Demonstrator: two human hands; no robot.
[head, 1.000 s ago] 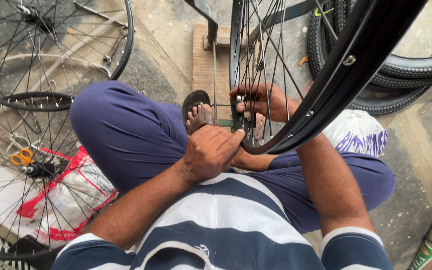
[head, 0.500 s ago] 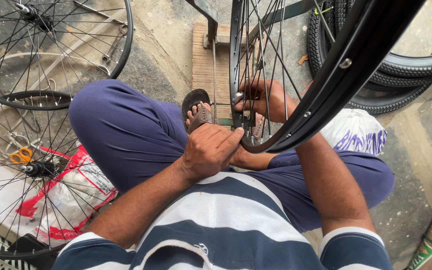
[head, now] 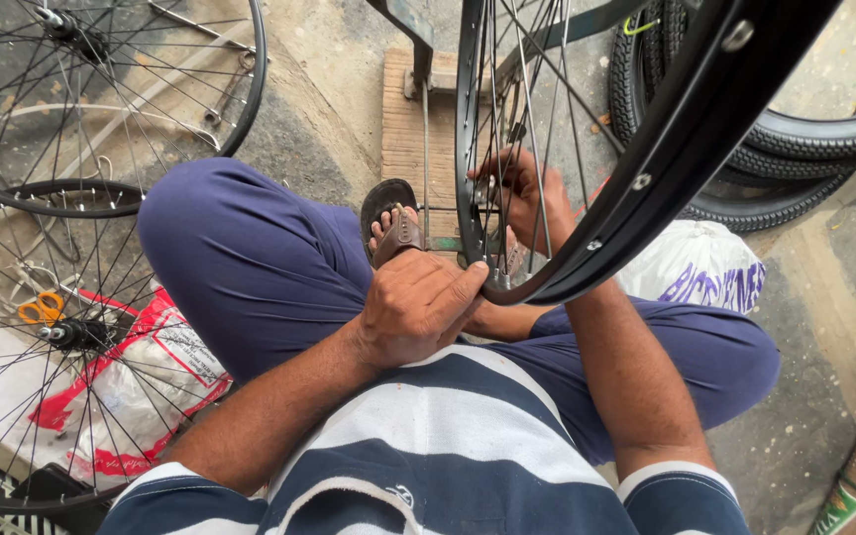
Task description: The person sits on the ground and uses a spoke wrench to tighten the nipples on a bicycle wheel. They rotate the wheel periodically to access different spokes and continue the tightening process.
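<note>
Wheel rim (head: 646, 178), black, stands upright over the seated person's lap, left hand (head: 418, 307) closed against its lower edge, right hand (head: 527, 193) curled among the spokes (head: 537, 89) inside.

I see three packages and no signs or screens. A crumpled white plastic bag with red printing (head: 141, 372) lies on the ground at my lower left, behind the spokes of a wheel lying flat. A rounded, stuffed white plastic bag with purple lettering (head: 691, 272) rests just beyond my right thigh, below the black rim. At the bottom right corner, the end of a brown woven roll carries a green and red label (head: 841, 507), partly cut off.
</note>
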